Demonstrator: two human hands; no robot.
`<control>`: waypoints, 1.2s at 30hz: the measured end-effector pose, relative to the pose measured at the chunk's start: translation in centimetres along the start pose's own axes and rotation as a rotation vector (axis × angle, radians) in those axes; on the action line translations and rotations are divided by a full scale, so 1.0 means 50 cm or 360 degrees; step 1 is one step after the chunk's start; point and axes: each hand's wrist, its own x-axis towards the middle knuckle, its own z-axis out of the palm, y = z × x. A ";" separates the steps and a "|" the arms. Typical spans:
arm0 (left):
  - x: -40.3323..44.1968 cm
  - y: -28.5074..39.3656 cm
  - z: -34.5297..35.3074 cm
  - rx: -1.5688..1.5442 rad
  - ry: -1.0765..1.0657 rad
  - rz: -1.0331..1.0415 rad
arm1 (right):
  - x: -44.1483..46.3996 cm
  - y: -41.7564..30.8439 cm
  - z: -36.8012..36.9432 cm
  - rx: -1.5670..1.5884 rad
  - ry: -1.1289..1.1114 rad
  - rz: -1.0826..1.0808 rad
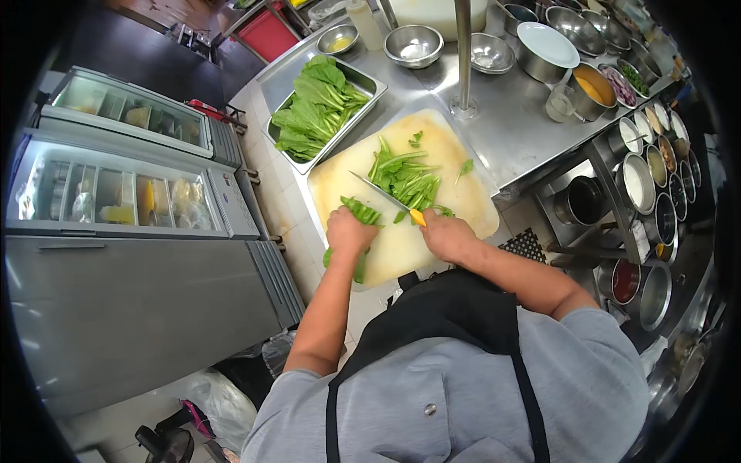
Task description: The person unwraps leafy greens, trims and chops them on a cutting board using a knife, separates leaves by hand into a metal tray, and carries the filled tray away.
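My left hand (349, 230) is closed around a bunch of leafy greens (361, 210) at the left side of a pale cutting board (455, 147). Leaves stick out beyond the fingers and below the palm. In my right hand (448, 235) is a knife (417, 217) with a yellow handle, its blade pointing up and left. The blade lies between the held bunch and a pile of cut greens (401, 176). A few loose scraps rest near the board's top and right. Beyond the board, a metal tray (376, 87) holds whole leafy greens (318, 108).
A metal post (463, 62) rises from the steel counter (509, 131) behind the board. Steel bowls (414, 46) and a lidded pot (546, 52) stand at the back. Racks of pans (637, 183) line the right. Glass-topped freezers (123, 193) stand on the left.
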 end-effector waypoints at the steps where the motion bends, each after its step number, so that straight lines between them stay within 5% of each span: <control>1: 0.013 -0.006 -0.006 -0.0031 0.0063 -0.0014 | -0.010 -0.002 -0.015 0.0021 0.0017 -0.0018; 6: 0.099 0.004 -0.042 -0.0048 0.0018 -0.0237 | -0.073 -0.014 -0.116 0.0086 0.0181 -0.0058; 10: 0.152 -0.007 -0.076 -0.0185 -0.0267 -0.0063 | -0.080 0.042 -0.164 0.0051 0.0389 0.0136; 12: 0.191 0.008 -0.075 -0.0078 0.0547 0.0469 | -0.074 0.075 -0.179 0.0009 0.0411 0.0165; 14: 0.236 0.043 -0.059 -0.0205 0.0546 0.0601 | -0.071 0.093 -0.195 0.0014 0.0414 0.0240; 16: 0.240 0.111 -0.054 0.0371 0.0137 0.0364 | -0.072 0.103 -0.200 0.0003 0.0429 0.0246; 18: 0.263 0.111 -0.036 0.0295 -0.0001 0.0314 | -0.072 0.111 -0.202 0.0013 0.0428 0.0261; 21: 0.271 0.103 -0.030 0.0110 -0.0154 0.0293 | -0.067 0.119 -0.198 0.0051 0.0485 0.0295; 23: 0.291 0.061 0.004 -0.0579 0.0501 0.0650 | -0.055 0.122 -0.202 0.0079 0.0444 0.0315; 26: 0.293 0.067 -0.019 -0.1045 0.0598 0.0815 | -0.047 0.120 -0.208 0.0117 0.0402 0.0348; 27: 0.268 0.086 -0.063 -0.1260 0.0200 0.0565 | -0.047 0.120 -0.209 0.0124 0.0394 0.0353; 30: 0.241 0.140 -0.111 -0.1511 -0.0090 0.0651 | -0.048 0.133 -0.203 0.0153 0.0463 0.0316; 34: 0.209 0.234 -0.083 -0.0378 0.0235 0.1228 | -0.062 0.144 -0.210 0.0174 0.0477 0.0395; 36: 0.222 0.255 -0.027 -0.0273 0.0140 0.1267 | -0.069 0.147 -0.208 0.0131 0.0448 0.0436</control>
